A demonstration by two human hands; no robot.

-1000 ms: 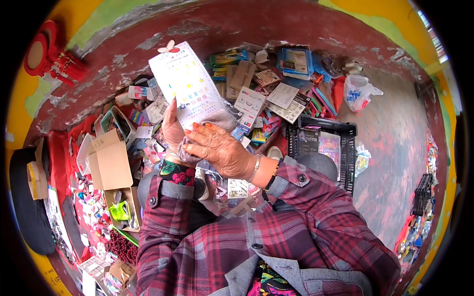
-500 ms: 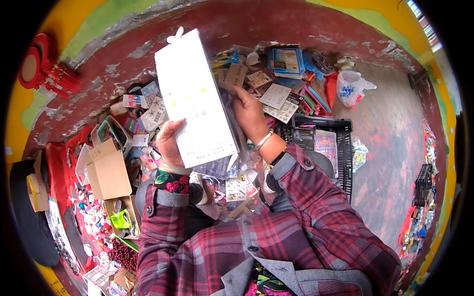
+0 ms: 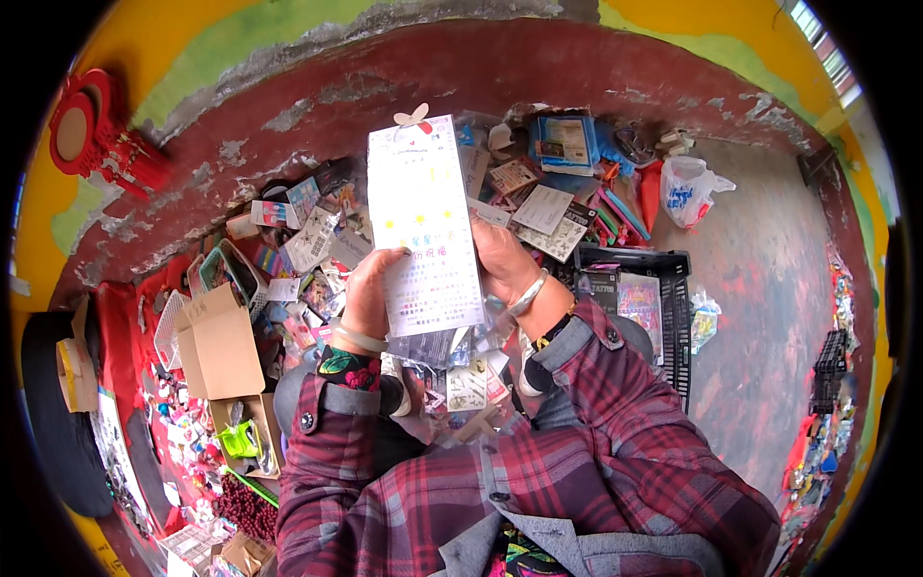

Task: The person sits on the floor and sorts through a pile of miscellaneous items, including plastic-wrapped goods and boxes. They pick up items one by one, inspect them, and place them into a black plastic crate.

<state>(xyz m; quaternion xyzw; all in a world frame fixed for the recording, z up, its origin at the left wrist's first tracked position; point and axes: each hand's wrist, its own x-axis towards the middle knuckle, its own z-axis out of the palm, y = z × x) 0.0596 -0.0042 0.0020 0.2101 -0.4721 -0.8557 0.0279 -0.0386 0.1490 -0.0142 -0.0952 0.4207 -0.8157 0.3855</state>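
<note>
A long white card (image 3: pixel 418 207) is held up in front of me. Small yellow stars and coloured print run across its face, and a pale bow-shaped piece sits at its top edge. My left hand (image 3: pixel 369 288) is closed on the card's left edge, thumb lying over the front. My right hand (image 3: pixel 502 258) grips the opposite edge, with most of its fingers hidden behind. Below the card, a dark packet in clear plastic (image 3: pixel 433 347) shows near my knees. Both wrists wear bangles.
Cards, packets and loose goods (image 3: pixel 543 209) lie heaped against the wall ahead. On the right stand a black plastic crate (image 3: pixel 680 317) and a white plastic bag (image 3: pixel 687 192). An open cardboard box (image 3: pixel 221 346) and a green-rimmed basket (image 3: pixel 245 274) are on the left.
The card has come lower and to the right, and its tilt has straightened. Its printing shows more clearly now. Both hands have moved with it, still holding on.
</note>
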